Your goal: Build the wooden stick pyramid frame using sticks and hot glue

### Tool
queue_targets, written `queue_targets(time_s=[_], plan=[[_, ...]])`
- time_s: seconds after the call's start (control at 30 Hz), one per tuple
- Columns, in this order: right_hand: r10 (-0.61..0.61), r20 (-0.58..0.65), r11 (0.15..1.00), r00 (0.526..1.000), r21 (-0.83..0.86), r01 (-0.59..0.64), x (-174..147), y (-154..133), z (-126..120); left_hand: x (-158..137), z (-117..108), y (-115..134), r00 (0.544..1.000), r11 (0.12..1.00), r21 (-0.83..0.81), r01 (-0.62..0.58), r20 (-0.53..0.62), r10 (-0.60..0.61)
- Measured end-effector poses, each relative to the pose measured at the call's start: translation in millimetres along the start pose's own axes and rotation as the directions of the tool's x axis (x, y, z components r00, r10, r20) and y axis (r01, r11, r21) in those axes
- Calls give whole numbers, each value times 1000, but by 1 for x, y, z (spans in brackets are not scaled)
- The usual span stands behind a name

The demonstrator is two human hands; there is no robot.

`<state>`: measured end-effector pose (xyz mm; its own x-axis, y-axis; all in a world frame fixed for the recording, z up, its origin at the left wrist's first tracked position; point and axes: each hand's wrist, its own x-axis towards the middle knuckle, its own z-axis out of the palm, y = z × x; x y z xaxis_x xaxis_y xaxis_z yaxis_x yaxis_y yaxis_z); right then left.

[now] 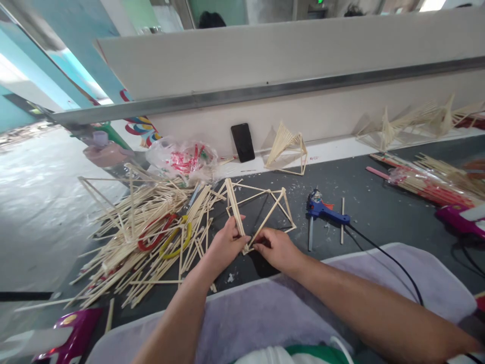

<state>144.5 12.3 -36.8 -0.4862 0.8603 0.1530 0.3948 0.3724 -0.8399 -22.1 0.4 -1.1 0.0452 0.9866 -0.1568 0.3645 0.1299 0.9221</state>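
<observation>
In the middle of the dark table stands a frame of thin wooden sticks [264,221], joined at its corners. My left hand [228,239] is closed around the near end of its left-hand bundle of sticks. At the same near corner, my right hand [278,248] pinches a slanting stick close to the joint. A blue hot glue gun [329,212] with a clear glue stick lies to the right of the frame. To the left is a large heap of loose wooden sticks [125,247], with red-and-yellow-handled scissors [175,236] on top.
A phone [243,142] leans against the back board, beside a finished-looking stick model [288,149]. A plastic bag [185,159] sits behind the heap. More stick models [413,121] and packed sticks [428,177] lie right. The glue gun's cord [394,260] crosses a lilac cloth [413,283].
</observation>
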Motion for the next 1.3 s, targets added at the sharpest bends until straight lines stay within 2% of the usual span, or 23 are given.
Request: queue_targets(time_s=[0.13, 0.23, 0.33, 0.43, 0.5, 0.57, 0.63, 0.7, 0.9, 1.03, 1.1, 1.17, 1.23, 1.3], plan=[[-67, 16, 996, 998, -51, 68, -6, -8, 0, 0, -12, -1, 998, 992, 107, -61, -5, 62], [-131, -16, 989, 991, -66, 130, -15, -17, -11, 1, -20, -5, 993, 978, 173, -117, 1, 119], [-105, -200, 994, 974, -7, 106, -19, -21, -32, 1, -26, -8, 993, 978, 174, -119, 24, 117], [22, -453, 995, 891, 101, 27, -13, -14, -55, 2, -28, -9, 994, 981, 164, -108, 48, 102], [106, -531, 985, 841, 173, -15, -5, -4, -64, 2, -28, -8, 993, 980, 166, -112, 57, 104], [197, -482, 966, 854, 244, -85, 4, 5, -67, 2, -28, -8, 992, 975, 185, -122, 62, 112], [272, -336, 935, 902, 315, -165, 9, 11, -65, 2, -28, -9, 990, 968, 214, -135, 62, 124], [294, -199, 901, 935, 385, -201, 11, 13, -61, 2, -29, -9, 988, 958, 245, -151, 59, 141], [173, 60, 811, 983, 558, -176, 2, 1, -63, 2, -35, -6, 986, 916, 364, -169, 55, 160], [90, 188, 853, 978, 493, -173, -3, -1, -65, 2, -39, -4, 990, 898, 418, -139, 66, 123], [51, 210, 893, 976, 428, -138, -3, 1, -62, 3, -41, -6, 987, 896, 420, -147, 116, 108], [7, 165, 937, 986, 344, -64, -3, 4, -60, 5, -43, -9, 981, 898, 405, -172, 156, 117], [5, 39, 961, 999, 275, -15, -1, 7, -59, 6, -45, -13, 978, 902, 392, -178, 173, 118], [43, -127, 968, 991, 252, -10, 1, 9, -61, 7, -45, -15, 979, 903, 395, -170, 175, 108]])
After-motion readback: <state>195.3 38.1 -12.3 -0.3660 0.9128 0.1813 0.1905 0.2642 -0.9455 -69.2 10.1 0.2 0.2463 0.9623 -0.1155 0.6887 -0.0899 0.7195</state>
